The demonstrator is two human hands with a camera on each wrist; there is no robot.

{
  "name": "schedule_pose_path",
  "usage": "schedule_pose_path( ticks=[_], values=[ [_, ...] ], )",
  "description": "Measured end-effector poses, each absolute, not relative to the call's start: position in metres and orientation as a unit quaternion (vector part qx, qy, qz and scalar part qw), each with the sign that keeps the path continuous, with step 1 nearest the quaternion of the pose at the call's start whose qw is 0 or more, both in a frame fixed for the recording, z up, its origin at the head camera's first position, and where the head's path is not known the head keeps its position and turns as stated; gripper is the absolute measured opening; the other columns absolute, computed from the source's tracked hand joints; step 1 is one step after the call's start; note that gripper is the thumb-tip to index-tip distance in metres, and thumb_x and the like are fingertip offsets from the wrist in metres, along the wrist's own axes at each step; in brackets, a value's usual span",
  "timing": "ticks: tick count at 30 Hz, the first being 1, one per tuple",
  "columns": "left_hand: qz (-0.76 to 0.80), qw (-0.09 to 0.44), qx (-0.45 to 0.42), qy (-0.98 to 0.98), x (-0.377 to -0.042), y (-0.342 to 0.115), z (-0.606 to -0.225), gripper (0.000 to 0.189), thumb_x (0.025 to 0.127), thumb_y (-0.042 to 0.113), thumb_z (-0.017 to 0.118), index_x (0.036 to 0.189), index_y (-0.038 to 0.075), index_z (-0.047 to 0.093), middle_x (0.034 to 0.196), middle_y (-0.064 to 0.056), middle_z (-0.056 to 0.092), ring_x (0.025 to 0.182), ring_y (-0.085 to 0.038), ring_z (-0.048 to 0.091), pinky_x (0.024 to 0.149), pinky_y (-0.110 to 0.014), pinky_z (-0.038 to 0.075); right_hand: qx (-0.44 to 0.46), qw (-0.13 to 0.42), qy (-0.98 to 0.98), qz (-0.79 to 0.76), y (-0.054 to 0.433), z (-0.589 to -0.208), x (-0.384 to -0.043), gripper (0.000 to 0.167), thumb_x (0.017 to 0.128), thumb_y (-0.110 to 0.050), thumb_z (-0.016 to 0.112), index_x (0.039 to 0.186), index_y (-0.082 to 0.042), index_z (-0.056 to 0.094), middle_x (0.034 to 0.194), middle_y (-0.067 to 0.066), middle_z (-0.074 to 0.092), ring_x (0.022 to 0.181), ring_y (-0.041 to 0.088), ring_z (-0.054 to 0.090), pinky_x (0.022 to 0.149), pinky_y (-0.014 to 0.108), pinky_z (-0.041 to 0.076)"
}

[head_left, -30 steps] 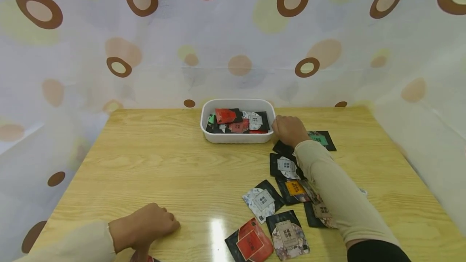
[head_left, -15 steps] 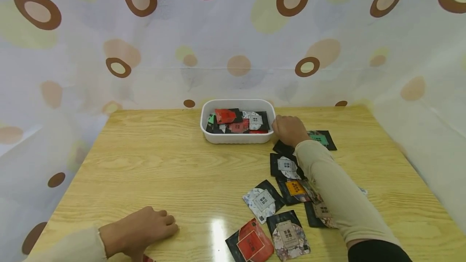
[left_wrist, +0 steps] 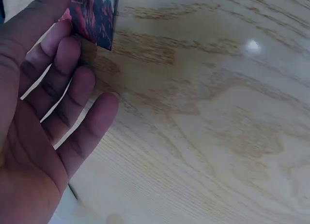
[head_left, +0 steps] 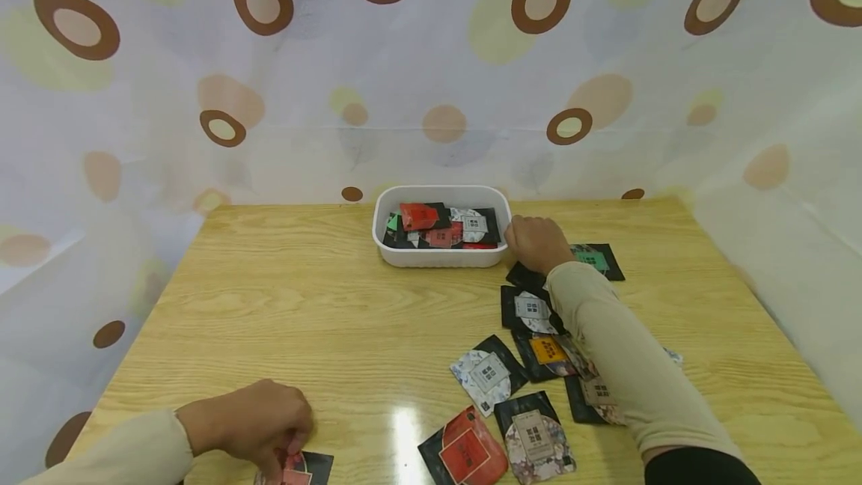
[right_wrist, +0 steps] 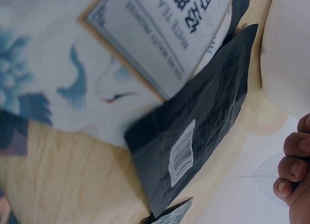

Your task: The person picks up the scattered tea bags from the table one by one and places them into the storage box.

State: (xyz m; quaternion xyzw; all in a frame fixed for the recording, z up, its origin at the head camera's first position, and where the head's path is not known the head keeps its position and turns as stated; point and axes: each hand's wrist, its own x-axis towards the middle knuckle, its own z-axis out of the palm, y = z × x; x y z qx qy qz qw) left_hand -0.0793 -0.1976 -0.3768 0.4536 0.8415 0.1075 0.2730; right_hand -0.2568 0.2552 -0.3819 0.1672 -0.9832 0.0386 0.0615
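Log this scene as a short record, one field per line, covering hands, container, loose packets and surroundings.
Left hand: pinches a red-and-black packet
Right hand: fingers curled, at the right end of the white tray; contact unclear
Tray contents: several packets, overlapping
Loose packets: mostly right of middle, some overlapping, some partly hidden by the right sleeve
Table: wood-grain
Backdrop: pale, with brown rings and spots

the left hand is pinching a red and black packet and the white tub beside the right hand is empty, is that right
Not quite: the white tub beside the right hand holds several packets, as the head view shows. The left hand is indeed pinching a red and black packet.
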Motion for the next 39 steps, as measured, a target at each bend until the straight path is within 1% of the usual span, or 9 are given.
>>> schedule_pose_path(
  ticks=[5,9,12,16,19,23,26,30,39],
  values=[
    [0.191,0.276,0.402,0.852,-0.092,-0.201,-0.380,0.030,0.071,0.028,0.089,0.088,0.025,0.064,0.081,0.020,0.057,0.072,0.008,0.047,0.065,-0.016,0.045,0.164,0.064,-0.984,0.037,0.255,-0.382,-0.258,0.035,0.102,-0.016,0.028,0.072,-0.007,0.044,0.059,0.007,0.043,0.051,0.023,0.041,0.054,0.036,0.035],
    [0.221,0.264,0.370,0.863,-0.098,-0.199,-0.379,0.037,0.071,0.019,0.090,0.095,0.018,0.062,0.083,0.015,0.060,0.074,0.006,0.051,0.066,-0.018,0.047,0.161,0.055,-0.985,0.040,0.255,-0.384,-0.259,0.035,0.103,-0.016,0.027,0.073,-0.007,0.044,0.060,0.007,0.043,0.052,0.023,0.042,0.055,0.036,0.035],
    [0.232,0.275,0.350,0.865,-0.097,-0.195,-0.377,0.036,0.068,0.011,0.091,0.088,0.015,0.061,0.077,0.012,0.060,0.068,0.005,0.051,0.062,-0.018,0.047,0.158,0.052,-0.985,0.038,0.255,-0.385,-0.258,0.035,0.103,-0.016,0.027,0.073,-0.007,0.044,0.059,0.006,0.043,0.052,0.023,0.042,0.055,0.036,0.035],
    [0.256,0.306,0.333,0.855,-0.098,-0.193,-0.377,0.030,0.067,0.004,0.089,0.078,0.012,0.062,0.070,0.010,0.059,0.062,0.004,0.048,0.058,-0.017,0.046,0.159,0.059,-0.985,0.039,0.254,-0.383,-0.256,0.035,0.103,-0.016,0.028,0.073,-0.006,0.045,0.059,0.007,0.044,0.052,0.023,0.043,0.054,0.036,0.036],
    [0.301,0.338,0.332,0.827,-0.103,-0.195,-0.377,0.022,0.071,0.000,0.084,0.074,0.007,0.063,0.067,0.008,0.057,0.059,0.004,0.046,0.055,-0.016,0.043,0.161,0.062,-0.984,0.040,0.254,-0.382,-0.256,0.035,0.103,-0.015,0.028,0.073,-0.006,0.045,0.059,0.007,0.044,0.052,0.024,0.043,0.055,0.037,0.036],
    [0.386,0.401,0.282,0.782,-0.112,-0.202,-0.377,0.012,0.079,0.001,0.078,0.077,-0.003,0.067,0.065,0.006,0.059,0.054,0.001,0.046,0.048,-0.016,0.038,0.159,0.059,-0.985,0.039,0.253,-0.382,-0.256,0.036,0.103,-0.016,0.027,0.072,-0.007,0.044,0.059,0.006,0.041,0.052,0.023,0.041,0.055,0.036,0.034],
    [0.418,0.424,0.215,0.774,-0.121,-0.205,-0.374,0.012,0.085,0.007,0.075,0.083,-0.003,0.068,0.065,0.003,0.065,0.051,-0.002,0.052,0.046,-0.018,0.043,0.159,0.055,-0.985,0.038,0.254,-0.382,-0.257,0.036,0.103,-0.016,0.026,0.072,-0.007,0.043,0.059,0.005,0.040,0.052,0.023,0.040,0.055,0.036,0.033],
    [0.430,0.400,0.165,0.792,-0.138,-0.202,-0.365,0.014,0.091,0.013,0.071,0.094,0.000,0.066,0.068,0.004,0.069,0.055,-0.004,0.058,0.051,-0.021,0.050,0.157,0.052,-0.986,0.033,0.255,-0.382,-0.258,0.035,0.102,-0.016,0.026,0.073,-0.007,0.043,0.059,0.005,0.039,0.052,0.023,0.040,0.055,0.036,0.033],
    [0.488,0.307,0.110,0.809,-0.191,-0.173,-0.327,0.026,0.100,0.015,0.059,0.115,-0.006,0.056,0.081,0.007,0.068,0.072,-0.006,0.064,0.067,-0.028,0.058,0.149,0.034,-0.988,0.035,0.253,-0.379,-0.257,0.035,0.103,-0.017,0.028,0.074,-0.006,0.045,0.061,0.006,0.042,0.054,0.024,0.042,0.057,0.037,0.036]
  ],
)
